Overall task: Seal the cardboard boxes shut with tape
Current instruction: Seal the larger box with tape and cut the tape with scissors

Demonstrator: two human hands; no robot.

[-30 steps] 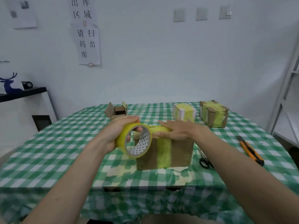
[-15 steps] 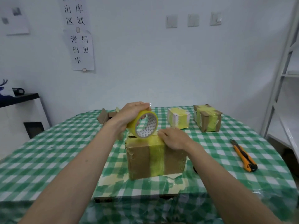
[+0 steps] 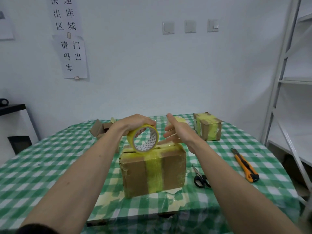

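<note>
A brown cardboard box (image 3: 170,171) stands in front of me on the checked table, with a band of yellow tape (image 3: 154,173) running down its front and over its top. My left hand (image 3: 135,123) grips a yellow tape roll (image 3: 143,140) that rests on edge at the box's top left. My right hand (image 3: 177,130) hovers just above the box's top right, fingers spread, holding nothing. Two taped boxes sit further back: a brown one (image 3: 208,126) at the right and a smaller pale one (image 3: 181,119) mostly hidden behind my right hand.
Black-handled scissors (image 3: 200,179) lie right of the box. An orange utility knife (image 3: 244,165) lies further right. An open small carton (image 3: 99,129) sits at the back left. A white metal shelf (image 3: 287,81) stands at the right, a cabinet (image 3: 15,125) at the left.
My right hand has lifted off the box's top and opened. My left hand has kept the roll at the box's top left edge. The view has dropped closer to the box.
</note>
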